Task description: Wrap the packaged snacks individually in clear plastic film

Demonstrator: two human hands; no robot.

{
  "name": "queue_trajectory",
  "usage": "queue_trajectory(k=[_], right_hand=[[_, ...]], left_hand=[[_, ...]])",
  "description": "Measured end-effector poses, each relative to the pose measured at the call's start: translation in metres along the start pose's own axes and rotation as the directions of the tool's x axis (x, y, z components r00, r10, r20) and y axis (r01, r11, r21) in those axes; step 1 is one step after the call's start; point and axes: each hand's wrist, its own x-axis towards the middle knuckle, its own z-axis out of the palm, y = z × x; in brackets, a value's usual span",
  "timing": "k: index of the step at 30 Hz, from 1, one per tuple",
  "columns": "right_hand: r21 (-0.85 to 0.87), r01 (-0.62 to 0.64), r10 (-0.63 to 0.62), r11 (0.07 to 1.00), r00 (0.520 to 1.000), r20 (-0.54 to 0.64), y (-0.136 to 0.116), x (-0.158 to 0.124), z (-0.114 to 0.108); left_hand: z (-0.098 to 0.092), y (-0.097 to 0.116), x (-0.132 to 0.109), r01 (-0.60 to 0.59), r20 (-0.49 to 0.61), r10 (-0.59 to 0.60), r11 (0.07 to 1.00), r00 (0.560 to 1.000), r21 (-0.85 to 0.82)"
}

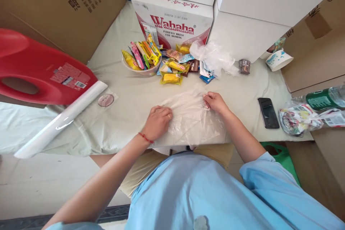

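Note:
A thin clear plastic bag [194,118] lies crumpled on the cloth near the table's front edge, between my two hands. My left hand [158,122], with a red bracelet and a ring, curls its fingers over the bag's left edge; its fingertips are partly hidden. At the bag's upper right, my right hand [215,102] pinches the film between thumb and fingers. Beyond the bag sits a heap of wrapped snacks [172,78]. A clear bowl [144,73] full of packaged snacks stands to its left.
At left are a red jug [40,68], a film roll [64,118] and a round wrapped item [105,100]. Behind stands a Wahaha carton [172,25]. Another crumpled bag [215,55] lies by the snacks. At right are a phone [268,113], paper cup [279,60] and bottle [323,99].

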Motion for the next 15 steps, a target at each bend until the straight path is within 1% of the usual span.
queue_trajectory(k=[1,3,5,7,8,9,11,13,15], right_hand=[[0.043,-0.02,0.02,0.999,1.0,-0.008,0.001,0.001,-0.002],[0.1,-0.045,0.049,0.994,0.998,-0.041,0.002,0.002,-0.003],[0.137,-0.052,0.064,0.989,0.994,-0.083,0.002,0.004,-0.001],[0.152,-0.042,0.061,0.988,0.991,-0.122,0.002,0.006,0.003],[0.154,-0.036,0.058,0.987,0.989,-0.139,0.002,0.007,0.004],[0.156,-0.033,0.058,0.987,0.986,-0.157,0.003,0.008,0.004],[0.156,-0.033,0.063,0.987,0.98,-0.19,0.005,0.009,0.0],[0.139,-0.035,0.065,0.99,0.974,-0.219,0.009,0.01,-0.009],[0.104,-0.032,0.057,0.994,0.967,-0.247,0.012,0.01,-0.019]], left_hand=[[-0.003,-0.004,0.003,0.079,0.013,-0.079,0.997,0.997,-0.021],[-0.011,-0.007,0.012,0.225,0.058,-0.222,0.973,0.973,-0.056],[-0.017,-0.002,0.026,0.364,0.091,-0.357,0.928,0.93,-0.076],[-0.019,0.006,0.039,0.459,0.099,-0.452,0.886,0.887,-0.066],[-0.019,0.01,0.045,0.473,0.105,-0.467,0.88,0.878,-0.049],[-0.018,0.012,0.048,0.461,0.122,-0.455,0.887,0.882,-0.028],[-0.016,0.009,0.051,0.372,0.187,-0.366,0.928,0.912,0.001],[-0.014,0.0,0.047,0.286,0.251,-0.274,0.958,0.928,-0.012],[-0.013,-0.015,0.039,0.262,0.288,-0.236,0.964,0.928,-0.055]])
